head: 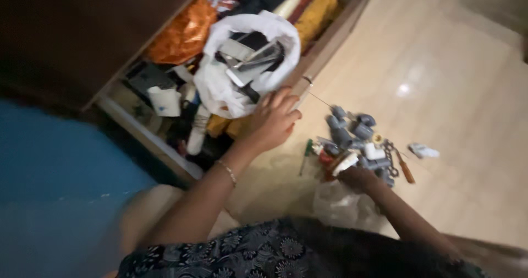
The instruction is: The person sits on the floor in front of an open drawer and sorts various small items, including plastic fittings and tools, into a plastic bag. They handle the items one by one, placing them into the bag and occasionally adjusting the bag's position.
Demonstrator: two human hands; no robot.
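My left hand (273,119) rests on the front edge of an open wooden drawer (324,47), fingers spread, right beside a white plastic bag (220,88) that holds metal tools. My right hand (358,177) is lower on the floor, closed around a small white and red object (344,163) at the edge of a pile of grey pipe fittings (352,132). A thin bracelet circles my left wrist.
The drawer is crammed with an orange bag (184,33), a yellow cloth (319,8), a white cup (164,101) and dark items. On the light tiled floor (451,80) lie a green-handled screwdriver (305,156), a wooden-handled tool (405,171), a white scrap (423,150) and a clear plastic bag (341,204). A blue surface (55,162) fills the left.
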